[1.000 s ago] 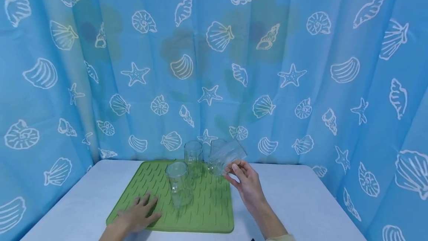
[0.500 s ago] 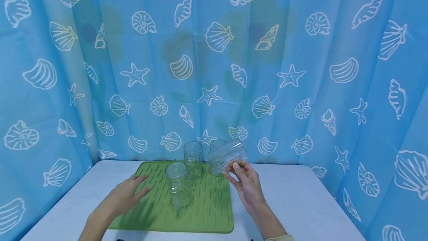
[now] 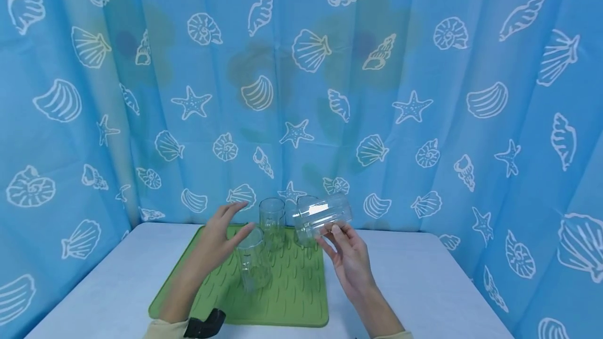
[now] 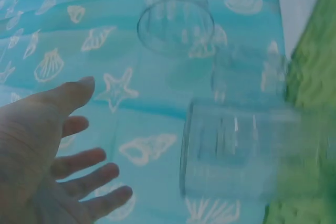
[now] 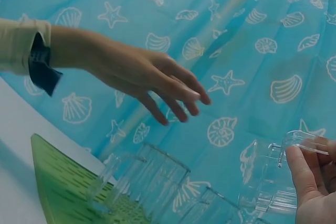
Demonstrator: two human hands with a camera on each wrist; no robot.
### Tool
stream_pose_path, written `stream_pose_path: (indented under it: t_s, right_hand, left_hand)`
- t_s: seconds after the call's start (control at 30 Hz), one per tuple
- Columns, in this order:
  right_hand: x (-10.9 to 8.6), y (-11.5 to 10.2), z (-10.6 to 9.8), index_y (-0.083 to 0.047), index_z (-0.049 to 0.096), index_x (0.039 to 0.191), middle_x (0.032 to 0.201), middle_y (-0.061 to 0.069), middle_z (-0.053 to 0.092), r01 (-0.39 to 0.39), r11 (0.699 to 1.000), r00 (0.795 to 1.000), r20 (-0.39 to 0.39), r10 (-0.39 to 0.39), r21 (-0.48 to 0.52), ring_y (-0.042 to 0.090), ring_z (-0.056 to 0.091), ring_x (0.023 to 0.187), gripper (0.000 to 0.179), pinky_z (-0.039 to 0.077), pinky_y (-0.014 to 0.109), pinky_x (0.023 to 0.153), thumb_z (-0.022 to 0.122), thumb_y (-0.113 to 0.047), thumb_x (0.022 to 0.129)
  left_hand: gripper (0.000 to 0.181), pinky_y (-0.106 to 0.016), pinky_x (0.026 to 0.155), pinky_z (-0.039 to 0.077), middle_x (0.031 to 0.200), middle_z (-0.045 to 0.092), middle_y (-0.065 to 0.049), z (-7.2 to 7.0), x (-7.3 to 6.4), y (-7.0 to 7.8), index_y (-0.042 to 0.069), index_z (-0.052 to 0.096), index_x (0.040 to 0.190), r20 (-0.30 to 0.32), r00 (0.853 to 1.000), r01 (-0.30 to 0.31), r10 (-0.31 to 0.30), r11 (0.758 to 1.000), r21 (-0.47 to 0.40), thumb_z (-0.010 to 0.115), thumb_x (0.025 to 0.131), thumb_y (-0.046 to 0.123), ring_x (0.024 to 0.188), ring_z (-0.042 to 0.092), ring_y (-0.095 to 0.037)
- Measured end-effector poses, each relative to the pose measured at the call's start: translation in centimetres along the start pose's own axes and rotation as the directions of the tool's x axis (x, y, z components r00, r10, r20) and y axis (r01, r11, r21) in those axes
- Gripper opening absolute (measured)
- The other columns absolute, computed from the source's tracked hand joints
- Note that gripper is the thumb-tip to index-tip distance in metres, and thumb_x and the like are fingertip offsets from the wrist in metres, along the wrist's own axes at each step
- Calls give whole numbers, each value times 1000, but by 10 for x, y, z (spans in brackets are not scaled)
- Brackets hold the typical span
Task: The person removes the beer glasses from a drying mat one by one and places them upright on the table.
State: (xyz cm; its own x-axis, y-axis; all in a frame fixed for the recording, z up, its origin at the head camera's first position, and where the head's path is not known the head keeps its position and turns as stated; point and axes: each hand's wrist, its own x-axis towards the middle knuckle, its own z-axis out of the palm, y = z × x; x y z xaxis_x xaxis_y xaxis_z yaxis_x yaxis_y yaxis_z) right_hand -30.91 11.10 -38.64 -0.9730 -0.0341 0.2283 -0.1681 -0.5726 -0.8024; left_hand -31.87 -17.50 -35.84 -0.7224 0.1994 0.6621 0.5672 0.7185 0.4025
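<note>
My right hand (image 3: 347, 255) pinches the handle of a clear glass mug (image 3: 326, 211), holding it on its side above the back right of a green ribbed mat (image 3: 292, 307). The right wrist view shows the thumb and fingers on that handle (image 5: 304, 139). My left hand (image 3: 212, 247) hovers over the mat's left part, fingers spread and nothing in them. Just right of it, a glass mug (image 3: 256, 268) stands on the mat, its top partly behind my thumb. Another mug (image 3: 272, 214) stands farther back. A third mug (image 3: 304, 237) is partly hidden behind the held one.
The mat lies on a white table (image 3: 400, 281). A blue curtain (image 3: 301, 93) printed with white shells and starfish hangs right behind the table and along both sides. A black band (image 3: 206, 323) is round my left wrist.
My left hand has lifted from the mat's front left, moved back, and come in toward the mugs. My right hand stays in place, while the held mug has turned slightly toward level.
</note>
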Motion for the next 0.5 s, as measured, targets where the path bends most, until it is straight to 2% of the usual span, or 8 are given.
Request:
stream_pose_path:
  t_s: [0.07, 0.13, 0.37, 0.5]
  right_hand:
    - [-1, -2, 2, -4, 49, 116, 110, 4, 60, -2, 1000, 1000, -16, 3, 16, 17, 62, 113, 18, 51, 33, 109, 52, -16, 103]
    - [-2, -3, 3, -5, 50, 115, 110, 3, 61, -4, 999, 1000, -31, 5, 34, 16, 63, 111, 16, 51, 33, 109, 52, -16, 103]
    - [-4, -5, 7, -7, 51, 113, 108, 2, 62, 11, 997, 999, -42, -8, 78, 13, 64, 106, 17, 51, 34, 109, 56, -18, 101]
    - [-5, -7, 9, -7, 50, 114, 109, 2, 62, 15, 997, 999, -46, -12, 79, 13, 64, 107, 17, 51, 33, 109, 55, -18, 101]
  left_hand:
    - [55, -57, 96, 56, 138, 52, -20, 8, 6, 5, 11, 50, 143, -17, 1000, -18, 17, 998, -67, 68, 94, 30, 125, 54, -39]
    - [56, -54, 96, 57, 137, 52, -19, 16, 10, 11, 10, 50, 143, -9, 1000, -11, 10, 991, -133, 68, 94, 29, 124, 54, -39]
    - [64, -51, 102, 55, 142, 44, -19, 37, 20, 38, 14, 39, 150, 113, 992, 89, -57, 950, -298, 66, 95, 34, 127, 51, -38]
    - [69, -51, 103, 54, 150, 37, -15, 47, 23, 49, 20, 33, 153, 139, 987, 122, -76, 924, -362, 65, 94, 39, 134, 46, -39]
